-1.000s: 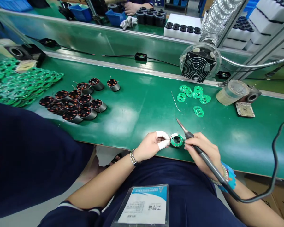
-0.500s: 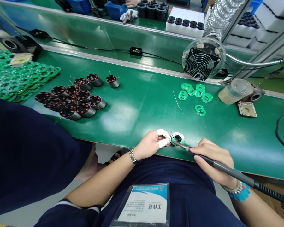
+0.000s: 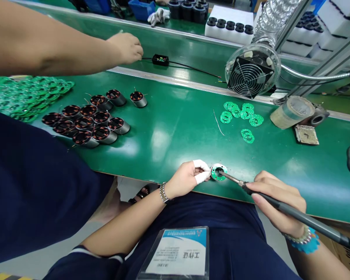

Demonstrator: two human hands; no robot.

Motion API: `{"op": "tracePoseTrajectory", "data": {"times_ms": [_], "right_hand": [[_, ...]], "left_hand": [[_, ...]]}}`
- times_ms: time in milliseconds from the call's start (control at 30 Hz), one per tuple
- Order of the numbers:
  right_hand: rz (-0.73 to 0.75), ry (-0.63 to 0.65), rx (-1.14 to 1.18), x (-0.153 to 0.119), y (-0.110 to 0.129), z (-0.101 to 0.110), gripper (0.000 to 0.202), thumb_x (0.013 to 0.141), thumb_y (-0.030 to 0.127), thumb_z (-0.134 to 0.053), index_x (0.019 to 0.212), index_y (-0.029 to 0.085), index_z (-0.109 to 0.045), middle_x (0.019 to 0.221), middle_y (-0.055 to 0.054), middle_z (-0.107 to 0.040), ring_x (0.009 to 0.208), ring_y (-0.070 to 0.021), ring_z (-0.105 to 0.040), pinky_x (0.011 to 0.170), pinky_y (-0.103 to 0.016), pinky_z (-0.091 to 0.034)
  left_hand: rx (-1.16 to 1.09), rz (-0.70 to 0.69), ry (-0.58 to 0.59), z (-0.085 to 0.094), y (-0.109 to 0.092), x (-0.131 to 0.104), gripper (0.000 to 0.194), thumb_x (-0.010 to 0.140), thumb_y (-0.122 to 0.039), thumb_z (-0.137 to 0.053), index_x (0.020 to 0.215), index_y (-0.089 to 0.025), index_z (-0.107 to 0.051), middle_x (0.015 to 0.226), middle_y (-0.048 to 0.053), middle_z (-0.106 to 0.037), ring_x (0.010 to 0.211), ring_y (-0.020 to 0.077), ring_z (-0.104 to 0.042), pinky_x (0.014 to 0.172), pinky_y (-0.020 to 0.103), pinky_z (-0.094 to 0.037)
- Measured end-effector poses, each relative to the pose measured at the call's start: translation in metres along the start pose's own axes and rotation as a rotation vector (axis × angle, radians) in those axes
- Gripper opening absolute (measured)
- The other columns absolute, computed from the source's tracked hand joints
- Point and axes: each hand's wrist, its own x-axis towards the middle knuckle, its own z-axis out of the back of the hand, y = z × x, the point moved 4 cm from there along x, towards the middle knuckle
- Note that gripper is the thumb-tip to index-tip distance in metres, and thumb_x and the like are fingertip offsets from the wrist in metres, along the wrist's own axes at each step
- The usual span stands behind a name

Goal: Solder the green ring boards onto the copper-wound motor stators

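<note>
Near the front edge of the green bench, my left hand, with white covers on thumb and forefinger, pinches the left side of a round motor part topped by a green and white ring board. My right hand is wrapped round a dark soldering iron. The iron's metal tip reaches over the right rim of the ring to its central hole; exact contact is too small to tell. Small green ring boards and a thin wire lie beyond my hands.
Several copper-wound stators stand left, beside piled green boards. Another person's arm crosses the upper left. A fan hangs over the back edge. A jar and a sponge tray stand right.
My right hand and the iron have shifted right and slightly down, the tip now at the ring's hole. Another person's arm has come in over the upper left. My left hand stays in place.
</note>
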Motion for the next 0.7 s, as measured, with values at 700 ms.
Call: {"op": "tracePoseTrajectory", "data": {"times_ms": [700], "right_hand": [[-0.224, -0.447, -0.590, 0.035, -0.143, 0.089, 0.017, 0.086, 0.029, -0.052, 0.097, 0.018, -0.059, 0.072, -0.002, -0.066, 0.065, -0.0166, -0.065, 0.066, -0.030, -0.053]], "left_hand": [[0.961, -0.279, -0.080, 0.023, -0.057, 0.084, 0.065, 0.066, -0.031, -0.069, 0.126, -0.023, -0.046, 0.104, 0.009, -0.062, 0.092, 0.0253, -0.059, 0.080, 0.039, -0.048]]}}
